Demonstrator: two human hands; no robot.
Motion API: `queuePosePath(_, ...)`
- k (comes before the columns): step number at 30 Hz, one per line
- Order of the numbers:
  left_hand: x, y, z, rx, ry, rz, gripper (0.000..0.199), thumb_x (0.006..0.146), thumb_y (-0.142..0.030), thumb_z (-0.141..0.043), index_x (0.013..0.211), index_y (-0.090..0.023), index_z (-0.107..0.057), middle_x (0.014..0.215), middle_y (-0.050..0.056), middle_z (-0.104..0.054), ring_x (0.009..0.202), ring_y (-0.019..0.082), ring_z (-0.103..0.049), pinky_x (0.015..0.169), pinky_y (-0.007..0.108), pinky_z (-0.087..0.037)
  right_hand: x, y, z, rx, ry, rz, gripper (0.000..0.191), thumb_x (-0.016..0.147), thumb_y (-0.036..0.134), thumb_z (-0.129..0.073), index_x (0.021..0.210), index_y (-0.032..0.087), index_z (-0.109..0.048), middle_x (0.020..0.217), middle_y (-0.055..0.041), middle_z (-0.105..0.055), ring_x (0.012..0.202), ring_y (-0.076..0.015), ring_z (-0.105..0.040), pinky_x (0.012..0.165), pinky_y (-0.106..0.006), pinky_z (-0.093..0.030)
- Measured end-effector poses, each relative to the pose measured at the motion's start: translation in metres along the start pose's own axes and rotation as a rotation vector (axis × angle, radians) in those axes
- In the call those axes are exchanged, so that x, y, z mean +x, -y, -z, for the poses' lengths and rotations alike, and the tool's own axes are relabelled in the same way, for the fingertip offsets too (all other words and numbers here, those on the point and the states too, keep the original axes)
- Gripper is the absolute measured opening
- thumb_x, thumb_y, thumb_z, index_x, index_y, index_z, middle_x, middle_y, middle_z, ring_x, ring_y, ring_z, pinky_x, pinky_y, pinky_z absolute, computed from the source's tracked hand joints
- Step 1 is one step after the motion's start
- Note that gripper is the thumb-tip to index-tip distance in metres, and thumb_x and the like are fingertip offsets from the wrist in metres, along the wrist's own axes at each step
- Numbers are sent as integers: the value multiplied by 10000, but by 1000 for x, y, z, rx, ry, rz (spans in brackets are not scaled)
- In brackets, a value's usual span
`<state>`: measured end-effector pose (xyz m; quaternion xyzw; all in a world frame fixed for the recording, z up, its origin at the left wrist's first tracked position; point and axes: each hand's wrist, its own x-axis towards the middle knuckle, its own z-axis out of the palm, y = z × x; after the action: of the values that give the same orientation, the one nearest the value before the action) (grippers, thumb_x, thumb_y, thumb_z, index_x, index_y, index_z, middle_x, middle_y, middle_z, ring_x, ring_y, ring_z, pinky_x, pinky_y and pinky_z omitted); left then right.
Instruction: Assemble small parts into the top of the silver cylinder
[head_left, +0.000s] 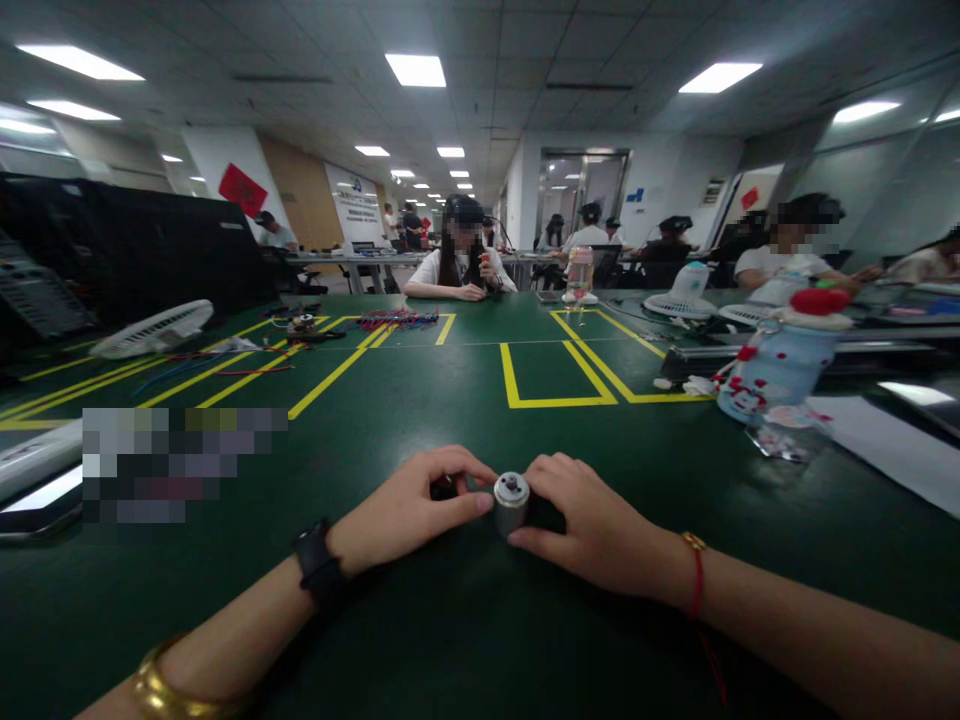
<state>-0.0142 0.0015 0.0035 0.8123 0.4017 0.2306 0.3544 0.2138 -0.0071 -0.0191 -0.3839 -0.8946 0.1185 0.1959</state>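
Note:
A small silver cylindrical electric motor (511,508) stands upright on the green table in front of me, its round end face with a short shaft turned up. My left hand (431,497) comes from the left, with thumb and forefinger against the motor's side. From the right, my right hand (581,515) curves around it, thumb at the front and fingers behind. A small dark thing (444,487) shows in the gap under my left hand; its kind is not clear.
Yellow tape (559,403) marks boxes on the green table (405,390). Wires and small parts (397,318) lie farther off. A blue bottle (784,365) and white paper (892,445) are at right, a white fan (154,328) at left. Across the table sits a person (461,270).

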Motion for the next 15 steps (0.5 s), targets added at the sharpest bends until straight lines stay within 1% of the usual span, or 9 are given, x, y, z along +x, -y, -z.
queuePosePath(5,0,2,-5,16,3,-34,311,771,-374,-688,1034,-214,-640,994,19,-610,849,171,-543,749,283,-430,3,2,-3,-24,-20,-17,266,783,421,-681,921,204,-610,904,-35,-570,834,-205,-477,728,-325,-360)
queuePosePath(9,2,4,-10,4,-18,-9,298,778,-383,-680,1014,-205,-640,953,18,-618,839,171,-541,744,285,-426,2,1,-3,-3,-22,-10,272,776,414,-687,927,201,-614,914,-38,-573,838,-206,-484,736,-335,-371)
queuePosePath(12,3,6,-11,-33,10,11,316,772,-371,-690,1037,-208,-634,965,16,-624,860,172,-542,752,281,-426,1,-1,0,90,-37,-10,290,757,321,-709,996,201,-599,929,-33,-575,851,-198,-498,764,-340,-391)
queuePosePath(15,3,6,-10,-45,24,28,331,761,-365,-700,1042,-205,-634,972,16,-627,868,173,-538,754,279,-421,2,3,6,261,-104,-26,281,786,218,-662,1055,203,-580,966,-28,-566,850,-164,-517,747,-295,-424)
